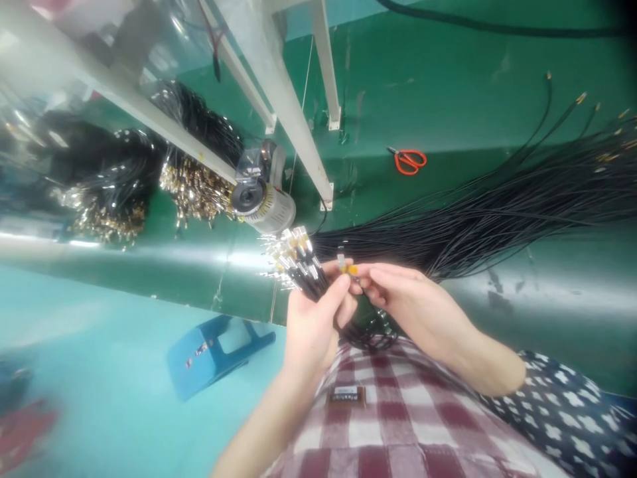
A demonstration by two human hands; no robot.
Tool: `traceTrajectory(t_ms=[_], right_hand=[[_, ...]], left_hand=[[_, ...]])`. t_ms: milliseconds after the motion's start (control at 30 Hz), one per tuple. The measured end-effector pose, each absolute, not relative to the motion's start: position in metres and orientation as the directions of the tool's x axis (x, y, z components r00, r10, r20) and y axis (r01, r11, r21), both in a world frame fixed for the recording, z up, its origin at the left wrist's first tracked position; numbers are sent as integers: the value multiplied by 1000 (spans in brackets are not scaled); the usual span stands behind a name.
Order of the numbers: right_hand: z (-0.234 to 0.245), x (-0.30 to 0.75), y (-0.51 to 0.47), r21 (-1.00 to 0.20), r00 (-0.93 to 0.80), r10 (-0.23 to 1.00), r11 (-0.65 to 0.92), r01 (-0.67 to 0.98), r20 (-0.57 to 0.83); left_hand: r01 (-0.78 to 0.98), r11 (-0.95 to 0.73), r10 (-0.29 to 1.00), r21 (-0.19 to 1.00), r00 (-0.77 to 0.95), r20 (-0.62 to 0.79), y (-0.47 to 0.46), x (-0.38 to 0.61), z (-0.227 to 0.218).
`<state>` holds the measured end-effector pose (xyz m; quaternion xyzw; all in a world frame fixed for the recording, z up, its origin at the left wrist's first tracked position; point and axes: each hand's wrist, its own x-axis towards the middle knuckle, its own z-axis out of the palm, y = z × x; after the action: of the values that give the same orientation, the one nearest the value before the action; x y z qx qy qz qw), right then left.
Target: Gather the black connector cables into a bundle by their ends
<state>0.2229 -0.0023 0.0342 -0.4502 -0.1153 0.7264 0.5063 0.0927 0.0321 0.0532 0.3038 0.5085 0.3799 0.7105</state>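
Observation:
A bundle of black cables (309, 282) with silvery metal connector ends is gripped in my left hand (318, 315), ends pointing up and to the left. Between the thumb and fingers of the same hand stands one single cable end (341, 260) with a metal tip. My right hand (405, 292) meets it there, its thumb and index finger pinching a small piece of yellow tape (353, 270) against that cable end. The rest of the bundle hangs down in front of the checked apron (383, 425). My right fingertips partly cover the tape.
Long loose black cables (448, 226) spread across the green tabletop (428, 79) on the right. Orange-handled scissors (409, 161) lie beyond them. A round tape dispenser (263, 199) stands by white frame legs (298, 113); finished-looking cable bundles (194, 186) lie left. A blue stool (213, 355) is on the floor.

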Motion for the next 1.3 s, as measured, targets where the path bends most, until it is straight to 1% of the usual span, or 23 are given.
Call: traceTrajectory(t_ms=[367, 700, 1000, 1167, 1300], right_hand=[[36, 221, -2, -672, -11, 847, -428, -604, -531], [37, 213, 4, -720, 89, 884, -312, -620, -460], [38, 205, 6, -686, 93, 867, -317, -654, -490], [39, 204, 6, -648, 44, 880, -314, -694, -473], [40, 203, 7, -638, 60, 883, -288, -714, -465]], left_hand=[[-218, 515, 855, 829, 208, -476, 30, 94, 54], [-231, 487, 869, 842, 221, -442, 27, 93, 49], [-238, 470, 880, 850, 201, -430, 25, 98, 52], [-228, 440, 893, 868, 207, -399, 23, 99, 53], [-225, 444, 892, 867, 199, -405, 21, 100, 53]])
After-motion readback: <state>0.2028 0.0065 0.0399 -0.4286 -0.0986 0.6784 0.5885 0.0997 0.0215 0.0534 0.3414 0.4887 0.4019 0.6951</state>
